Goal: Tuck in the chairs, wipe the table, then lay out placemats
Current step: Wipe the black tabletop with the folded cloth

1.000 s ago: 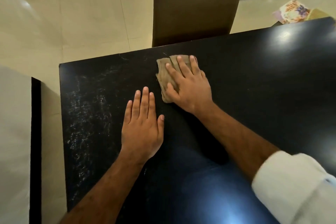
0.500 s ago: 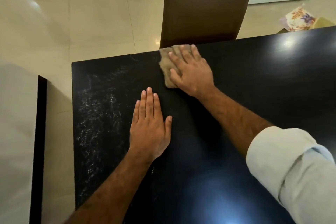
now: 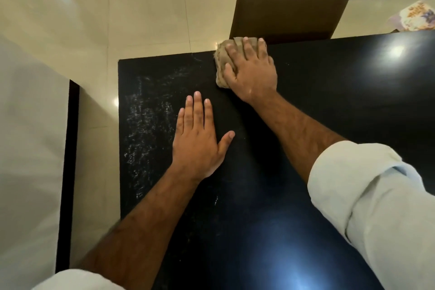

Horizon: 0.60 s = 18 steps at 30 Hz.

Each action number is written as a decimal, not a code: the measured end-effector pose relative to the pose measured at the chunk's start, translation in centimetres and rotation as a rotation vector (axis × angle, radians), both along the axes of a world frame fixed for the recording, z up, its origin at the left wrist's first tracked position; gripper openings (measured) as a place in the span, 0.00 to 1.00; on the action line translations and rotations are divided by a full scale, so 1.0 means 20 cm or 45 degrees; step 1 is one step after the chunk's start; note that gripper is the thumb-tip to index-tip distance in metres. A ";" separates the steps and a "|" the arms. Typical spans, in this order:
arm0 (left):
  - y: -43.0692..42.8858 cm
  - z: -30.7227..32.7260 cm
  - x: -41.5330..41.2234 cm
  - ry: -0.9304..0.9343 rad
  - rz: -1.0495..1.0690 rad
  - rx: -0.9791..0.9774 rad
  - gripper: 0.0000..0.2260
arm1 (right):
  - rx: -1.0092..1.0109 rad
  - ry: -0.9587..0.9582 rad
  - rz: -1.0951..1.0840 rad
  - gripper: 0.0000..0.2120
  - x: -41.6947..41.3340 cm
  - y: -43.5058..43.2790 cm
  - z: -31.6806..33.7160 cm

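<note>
I am noting whitish smears (image 3: 146,113) showing on the left part of the black worktop (image 3: 353,101). The left hand (image 3: 197,139) is lying flat on the worktop, fingers straight, gripping nothing. Further right, the tan cloth (image 3: 221,56) is sitting at the far worktop edge. The right hand (image 3: 251,70) is pressing on it with fingers extended, not clenched. A brown chair (image 3: 289,0) is standing just beyond that edge.

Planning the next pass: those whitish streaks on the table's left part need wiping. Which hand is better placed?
Right. The right hand presses the cloth flat at the far edge of the table; the left hand lies bare, flat beside the streaks.
</note>
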State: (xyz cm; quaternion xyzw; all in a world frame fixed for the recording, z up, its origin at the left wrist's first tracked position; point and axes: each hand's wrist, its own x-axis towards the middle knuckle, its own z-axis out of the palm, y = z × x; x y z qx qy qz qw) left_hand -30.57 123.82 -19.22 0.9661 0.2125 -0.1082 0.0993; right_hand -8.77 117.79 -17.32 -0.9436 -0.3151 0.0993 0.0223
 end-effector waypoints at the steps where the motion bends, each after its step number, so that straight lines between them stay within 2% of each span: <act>1: 0.01 0.02 0.00 0.006 -0.004 -0.023 0.40 | 0.023 -0.003 0.020 0.33 -0.07 -0.03 0.00; 6: 0.12 0.12 0.00 -0.024 -0.068 -0.176 0.31 | 0.089 -0.033 0.079 0.31 -0.71 -0.54 0.01; 10: 0.11 0.10 -0.03 -0.019 -0.123 -0.054 0.31 | 0.051 0.031 0.150 0.31 -1.29 -0.93 0.04; 12: 0.08 0.08 -0.07 -0.039 -0.112 -0.010 0.31 | 0.008 0.051 0.176 0.32 -1.29 -0.94 0.05; 15: 0.00 0.06 -0.21 -0.102 -0.141 0.031 0.31 | -0.009 -0.023 0.124 0.32 -1.02 -0.75 0.02; 18: -0.14 0.05 -0.46 -0.116 -0.181 0.078 0.30 | -0.020 0.006 0.038 0.33 -0.75 -0.53 0.02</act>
